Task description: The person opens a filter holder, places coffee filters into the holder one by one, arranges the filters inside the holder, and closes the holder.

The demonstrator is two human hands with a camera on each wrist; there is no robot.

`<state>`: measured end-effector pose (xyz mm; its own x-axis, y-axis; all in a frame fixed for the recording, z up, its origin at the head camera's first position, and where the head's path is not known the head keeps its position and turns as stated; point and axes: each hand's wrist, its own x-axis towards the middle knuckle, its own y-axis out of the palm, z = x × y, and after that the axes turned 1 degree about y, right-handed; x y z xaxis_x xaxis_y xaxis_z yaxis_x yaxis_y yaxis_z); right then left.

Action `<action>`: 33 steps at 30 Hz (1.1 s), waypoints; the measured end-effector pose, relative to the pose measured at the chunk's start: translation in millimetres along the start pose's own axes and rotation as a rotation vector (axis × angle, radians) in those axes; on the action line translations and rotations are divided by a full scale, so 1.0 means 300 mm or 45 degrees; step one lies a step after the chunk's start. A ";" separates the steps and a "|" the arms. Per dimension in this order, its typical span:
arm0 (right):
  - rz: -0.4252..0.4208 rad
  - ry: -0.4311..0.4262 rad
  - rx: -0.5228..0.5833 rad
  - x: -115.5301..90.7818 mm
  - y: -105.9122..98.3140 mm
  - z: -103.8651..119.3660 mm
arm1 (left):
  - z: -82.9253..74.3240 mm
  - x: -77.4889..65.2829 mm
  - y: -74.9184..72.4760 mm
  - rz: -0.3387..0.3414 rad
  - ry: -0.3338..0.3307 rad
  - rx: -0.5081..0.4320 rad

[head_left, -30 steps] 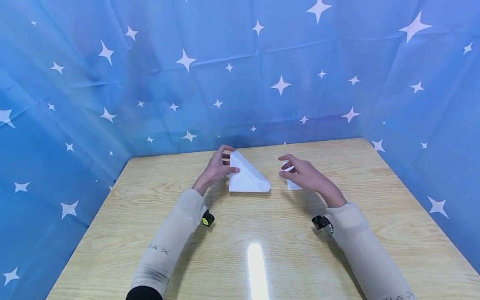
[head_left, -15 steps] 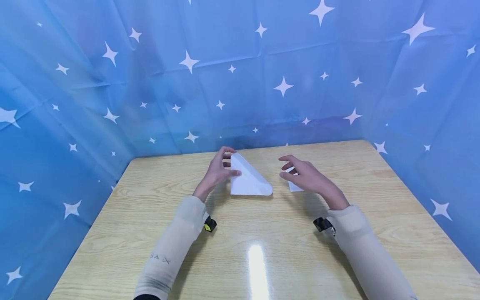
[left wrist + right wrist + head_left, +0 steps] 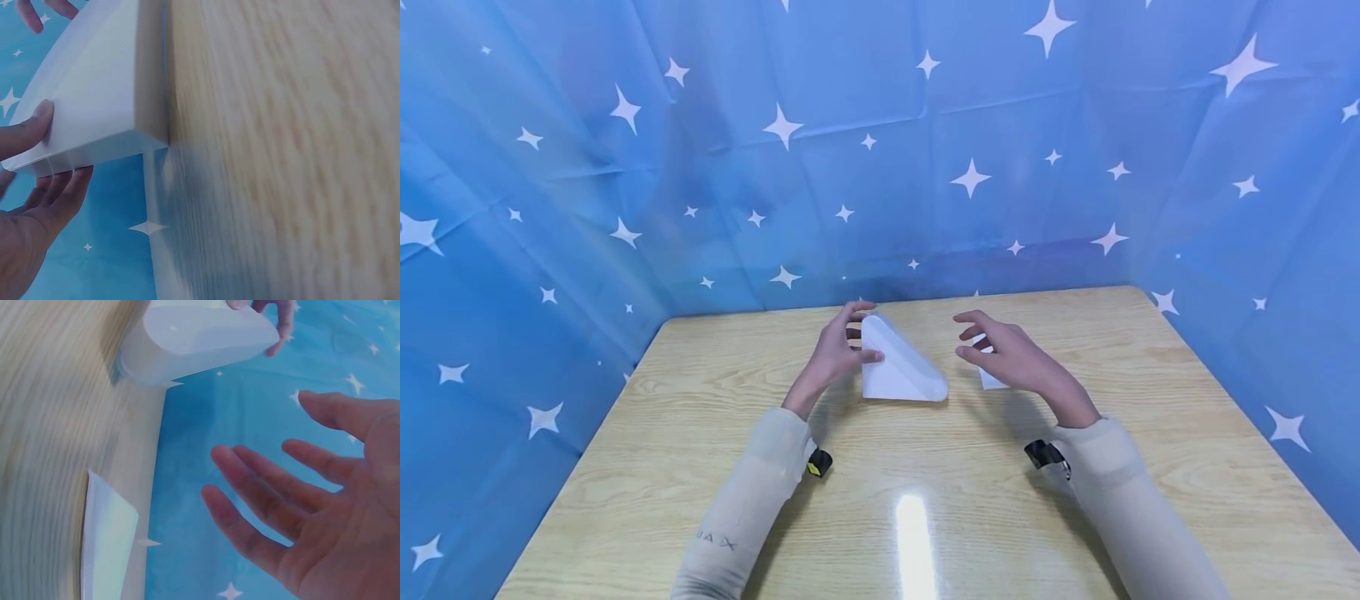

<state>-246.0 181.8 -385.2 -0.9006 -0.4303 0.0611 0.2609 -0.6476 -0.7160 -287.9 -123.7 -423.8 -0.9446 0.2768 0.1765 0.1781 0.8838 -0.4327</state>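
A white, wedge-shaped box (image 3: 891,375) with rounded corners stands upright near the middle of the table. My left hand (image 3: 831,354) grips its left edge, the thumb on the near face and the fingers behind, as the left wrist view also shows on the white box (image 3: 94,81). Whether its underside fully touches the table is hard to tell. My right hand (image 3: 1015,358) hovers to the right with fingers spread and loosely bent, holding nothing. Partly hidden behind it is a smaller white piece (image 3: 992,382); in the right wrist view this white piece (image 3: 106,544) rises from the table with a slanted top.
The light wood table (image 3: 700,433) ends at a blue curtain with white stars (image 3: 820,167) behind it. Black wrist cameras sit under both sleeves. A strip of light reflects off the table (image 3: 775,567) near the front.
The head view has shifted slightly, so everything sits a little lower in it. My left hand keeps its hold on the white box; my right hand stays almost still.
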 end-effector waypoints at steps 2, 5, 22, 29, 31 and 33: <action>-0.002 -0.006 -0.002 0.000 -0.002 0.005 | -0.007 -0.006 -0.001 0.009 -0.015 0.035; -0.007 -0.013 -0.003 -0.001 -0.005 0.014 | -0.014 -0.012 -0.002 0.023 -0.033 0.057; -0.007 -0.066 0.001 -0.015 -0.006 0.069 | -0.014 -0.058 -0.015 0.085 0.041 0.019; -0.005 -0.072 0.016 -0.021 -0.008 0.089 | -0.010 -0.068 -0.022 0.135 0.093 -0.037; -0.004 -0.072 0.017 -0.020 -0.006 0.094 | -0.009 -0.071 -0.025 0.158 0.092 -0.055; 0.001 -0.071 0.022 -0.018 -0.003 0.100 | -0.008 -0.073 -0.027 0.178 0.086 -0.075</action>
<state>-230.8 165.9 -363.9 -0.8800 -0.4645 0.0996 0.2677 -0.6580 -0.7038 -268.1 -136.2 -422.1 -0.8892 0.4214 0.1782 0.3242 0.8551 -0.4047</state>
